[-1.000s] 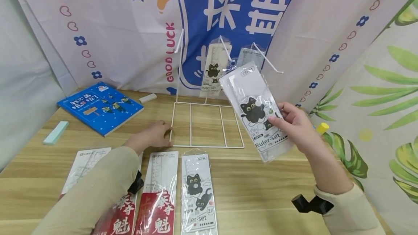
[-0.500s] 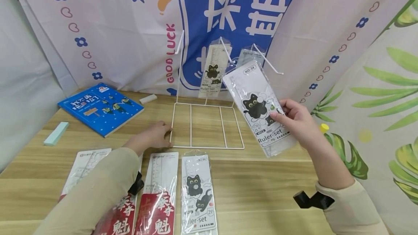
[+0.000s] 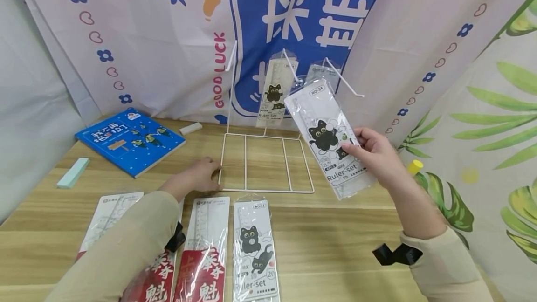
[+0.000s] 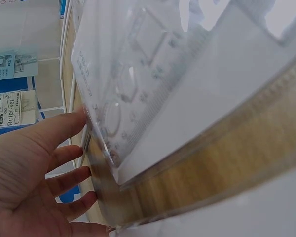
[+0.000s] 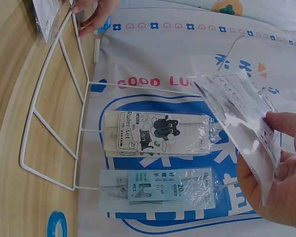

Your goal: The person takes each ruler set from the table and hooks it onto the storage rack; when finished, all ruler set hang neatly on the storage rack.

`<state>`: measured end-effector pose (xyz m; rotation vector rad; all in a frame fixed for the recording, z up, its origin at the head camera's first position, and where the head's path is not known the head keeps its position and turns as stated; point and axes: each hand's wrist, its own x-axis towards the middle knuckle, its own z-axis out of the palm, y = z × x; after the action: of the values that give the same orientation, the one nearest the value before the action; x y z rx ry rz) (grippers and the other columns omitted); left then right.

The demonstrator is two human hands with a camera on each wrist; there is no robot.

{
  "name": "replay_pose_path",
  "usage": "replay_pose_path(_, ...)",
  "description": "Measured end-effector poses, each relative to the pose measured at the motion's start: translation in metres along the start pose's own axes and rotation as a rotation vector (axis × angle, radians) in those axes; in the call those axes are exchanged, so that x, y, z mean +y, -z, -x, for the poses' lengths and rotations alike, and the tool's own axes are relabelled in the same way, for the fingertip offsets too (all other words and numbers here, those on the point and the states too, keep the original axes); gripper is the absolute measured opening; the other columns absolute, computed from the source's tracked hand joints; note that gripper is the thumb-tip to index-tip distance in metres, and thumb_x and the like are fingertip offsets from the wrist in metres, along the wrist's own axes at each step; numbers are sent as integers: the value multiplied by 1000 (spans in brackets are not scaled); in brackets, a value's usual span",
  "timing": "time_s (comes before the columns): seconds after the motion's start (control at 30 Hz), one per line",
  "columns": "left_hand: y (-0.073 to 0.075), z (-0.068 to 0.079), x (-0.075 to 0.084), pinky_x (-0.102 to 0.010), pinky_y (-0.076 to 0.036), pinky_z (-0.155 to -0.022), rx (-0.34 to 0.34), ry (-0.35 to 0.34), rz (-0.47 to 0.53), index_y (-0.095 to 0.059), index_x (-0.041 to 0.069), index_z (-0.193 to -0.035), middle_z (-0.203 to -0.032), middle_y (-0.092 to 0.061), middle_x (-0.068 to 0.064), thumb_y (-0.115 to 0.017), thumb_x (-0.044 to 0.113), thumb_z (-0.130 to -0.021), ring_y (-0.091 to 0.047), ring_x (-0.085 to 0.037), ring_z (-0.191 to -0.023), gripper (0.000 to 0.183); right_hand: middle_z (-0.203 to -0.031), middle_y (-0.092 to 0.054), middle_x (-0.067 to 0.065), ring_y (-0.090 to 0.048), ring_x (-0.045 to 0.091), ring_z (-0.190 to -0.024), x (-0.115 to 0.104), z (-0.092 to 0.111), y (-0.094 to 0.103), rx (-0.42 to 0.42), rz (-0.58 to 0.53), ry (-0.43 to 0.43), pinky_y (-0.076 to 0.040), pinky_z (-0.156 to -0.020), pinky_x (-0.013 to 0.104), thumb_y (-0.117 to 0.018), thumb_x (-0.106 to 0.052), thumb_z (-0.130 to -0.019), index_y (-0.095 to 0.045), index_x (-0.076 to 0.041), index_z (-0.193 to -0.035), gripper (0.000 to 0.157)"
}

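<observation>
My right hand (image 3: 379,157) pinches a clear-wrapped ruler set (image 3: 316,106) by its lower right side, thumb on the front with the black cat. It tilts in the air before the right part of a white wire rack (image 3: 245,167). My left hand (image 3: 195,176) touches the left side of the rack's base, its fingers (image 4: 71,180) loosely spread in the left wrist view. From the rack's middle hook hangs another cat ruler set (image 5: 153,133). A light blue ruler pack (image 5: 158,190) hangs on the right hook, partly hidden in the head view. The left hook (image 3: 230,55) bears nothing.
In front lie red-and-white ruler packs (image 3: 201,274) and a cat ruler set (image 3: 253,255), some under my left sleeve. A blue book (image 3: 130,141), a white block (image 3: 190,127) and a pale green block (image 3: 73,171) lie at the left. A printed cloth (image 3: 168,59) hangs behind.
The ruler set in my right hand has risen slightly, then shifted a little to the left. My left hand stays at the rack's base.
</observation>
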<state>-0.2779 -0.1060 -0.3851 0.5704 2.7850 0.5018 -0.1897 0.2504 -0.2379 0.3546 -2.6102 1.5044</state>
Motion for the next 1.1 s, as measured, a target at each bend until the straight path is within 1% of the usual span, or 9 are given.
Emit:
replay_pose_path(0.13, -1, 0, -1, -54, -30, -98, 4, 7, 4, -45, 0, -128, -132, -32, -30, -69, 25, -79, -33, -45, -120, 61, -83, -60, 12, -64, 17, -67, 5, -6, -4, 4, 8, -23, -55, -57, 36, -58, -14, -87, -48, 8, -107, 31)
replay_pose_path(0.3, -1, 1, -1, -54, -30, -98, 3, 15, 5, -45, -1, -128, -133, -32, -30, -69, 24, -79, -33, -44, -120, 60, -85, -60, 13, -64, 17, -68, 9, -14, -7, 15, 15, -26, -55, -58, 36, -59, -17, -87, -50, 6, -106, 31)
replay_pose_path(0.47, -1, 1, 0, -54, -29, -99, -2, 21, 5, -45, 0, -129, -133, -31, -30, -69, 25, -79, -32, -45, -121, 60, -84, -61, 13, -64, 16, -67, 14, -26, -12, 36, 13, -6, -55, -59, 34, -61, -17, -86, -51, 7, -103, 31)
replay_pose_path(0.67, -2, 1, 0, -54, -29, -99, -6, 20, 0, -45, 0, -129, -133, -32, -30, -69, 26, -79, -33, -44, -120, 61, -85, -60, 13, -63, 14, -68, 19, -41, -18, 42, -5, -24, -55, -60, 32, -60, -17, -86, -50, 7, -106, 32)
replay_pose_path(0.87, -2, 1, 1, -53, -30, -99, -4, 17, 5, -45, 0, -128, -133, -33, -29, -69, 25, -79, -33, -43, -121, 61, -85, -60, 11, -63, 14, -68, 24, -58, -22, 43, -19, -44, -55, -61, 32, -58, -15, -87, -48, 6, -106, 30)
replay_pose_path(1.0, 0, 2, 2, -52, -30, -99, -1, 8, 4, -45, -1, -128, -133, -32, -30, -69, 24, -79, -33, -43, -121, 60, -87, -59, 11, -62, 12, -69, 25, -70, -24, 45, -7, -55, -54, -62, 28, -58, -15, -87, -48, 7, -107, 31)
replay_pose_path(1.1, 1, 3, 2, -52, -29, -99, 2, 6, 6, -45, -2, -128, -133, -32, -30, -69, 24, -79, -32, -44, -121, 60, -88, -60, 14, -61, 11, -68, 26, -79, -27, 53, 29, -61, -53, -62, 25, -59, -17, -87, -48, 8, -108, 34)
